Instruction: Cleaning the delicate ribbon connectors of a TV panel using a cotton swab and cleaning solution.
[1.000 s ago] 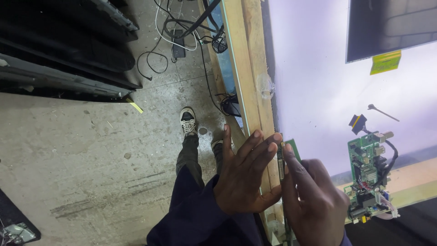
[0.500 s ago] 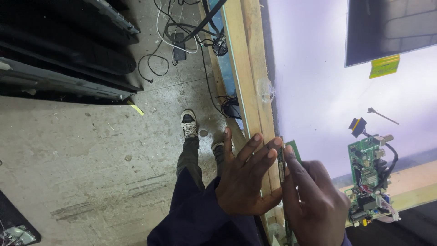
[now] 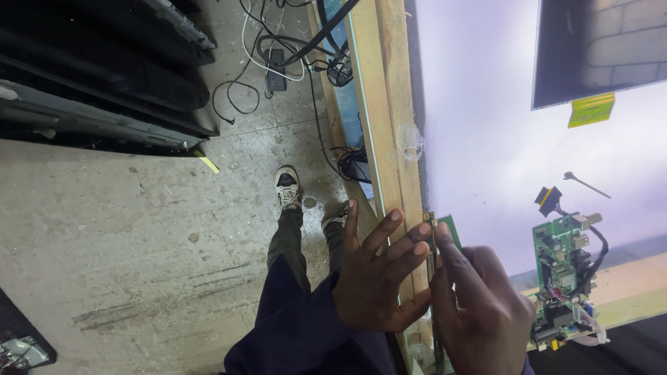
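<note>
My left hand (image 3: 379,274) is spread flat, fingers apart, with its fingertips against the thin edge of a narrow strip (image 3: 433,239) at the rim of a lit white panel (image 3: 500,139). Beside it, my right hand (image 3: 476,312) pinches the same strip together with a small green board (image 3: 450,230) behind it. Most of the strip is hidden by my hands.
A green circuit board (image 3: 563,278) with cables lies on the lit panel to the right, near a dark screen (image 3: 597,48) with a yellow tag. A wooden frame (image 3: 385,125) borders the panel. Below are concrete floor, my shoes (image 3: 287,186), cables and black panels (image 3: 97,76).
Both hands stay on the strip; my left fingers have shifted slightly along the edge. The view has barely moved.
</note>
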